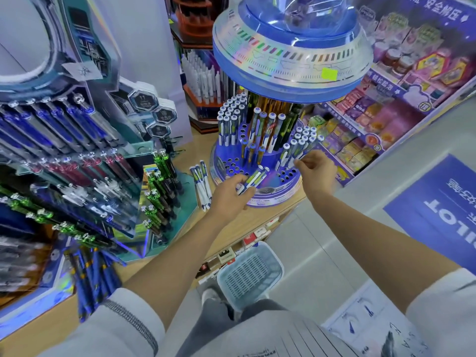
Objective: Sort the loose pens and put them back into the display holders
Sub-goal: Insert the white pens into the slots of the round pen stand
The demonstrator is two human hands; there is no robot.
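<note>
left hand (228, 195): clamped on a small bunch of white-blue pens (253, 179), tips angled up-right over the holder's front holes
right hand (317, 168): fingers pinched on one pen (298, 155) in the right-side cluster
round blue holder (257, 173): between and just beyond both hands
loose pens (202, 185): flat on counter, just left of left hand
basket (249, 275): below, between forearms

A round pen holder (260, 173) stands on the counter (239, 222), far of centre, pens upright in its holes. Loose pens (201, 184) lie on the counter just left of it. A tiered pen rack (77, 163) fills the left side. A basket (251, 275) sits on the floor near the counter's edge. Shelves of boxed goods (386, 119) rise at the far right.
</note>
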